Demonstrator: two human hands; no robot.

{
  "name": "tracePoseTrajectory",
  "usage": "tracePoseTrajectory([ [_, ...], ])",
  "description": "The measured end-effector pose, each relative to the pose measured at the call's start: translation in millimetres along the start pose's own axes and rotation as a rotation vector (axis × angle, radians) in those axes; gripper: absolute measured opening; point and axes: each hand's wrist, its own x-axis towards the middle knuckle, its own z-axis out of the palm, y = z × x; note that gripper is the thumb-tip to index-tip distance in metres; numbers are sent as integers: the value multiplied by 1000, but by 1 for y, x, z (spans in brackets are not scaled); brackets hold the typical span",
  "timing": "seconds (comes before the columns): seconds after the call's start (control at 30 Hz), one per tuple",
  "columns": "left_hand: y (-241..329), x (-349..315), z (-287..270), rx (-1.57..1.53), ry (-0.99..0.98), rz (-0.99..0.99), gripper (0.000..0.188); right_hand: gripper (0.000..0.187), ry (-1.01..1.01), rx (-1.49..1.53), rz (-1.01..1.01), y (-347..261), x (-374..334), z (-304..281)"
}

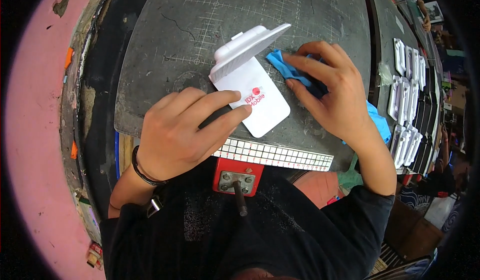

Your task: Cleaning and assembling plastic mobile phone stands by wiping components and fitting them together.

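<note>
1. Left hand (180, 125), left of centre: two digits rest on the face of a white stand's printed panel (270, 97); whether anything grips from beneath, I cannot tell.
2. Right hand (332, 82), right of centre: thumb and fingers pinch a bunched blue cloth (285, 66), just beside the panel.
3. White stand (242, 50), mid-frame: the panel, with its small red print, slopes toward the wearer, while a thicker ridged part rises tilted behind it. It looks like light, stiff plastic, smooth enough to slip and perhaps weak at the fold; the panel's side edges seem the best hold, clear of the print. The cloth should be soft and limp.
4. Worktop (165, 75): dark, scuffed and cracked, marked with pale scales, a white gridded strip (280, 154) along its near edge.
5. Beyond: similar white pieces (407, 82) in rows at right; chipped pink paint (35, 130) at far left; another person's arm (426, 20) at upper right.
</note>
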Motion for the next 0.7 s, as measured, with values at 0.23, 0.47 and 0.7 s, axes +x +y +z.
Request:
tracePoseTrajectory([
  [0.23,1,3,2,12,-48,-35,46,24,91,39,-71,8,2,11],
  [0.47,-1,0,8,-9,7,-45,45,31,-27,284,-168,-28,-7,1],
  [0.7,-1,-2,9,-32,10,-94,47,44,-11,34,-261,-31,-8,21],
])
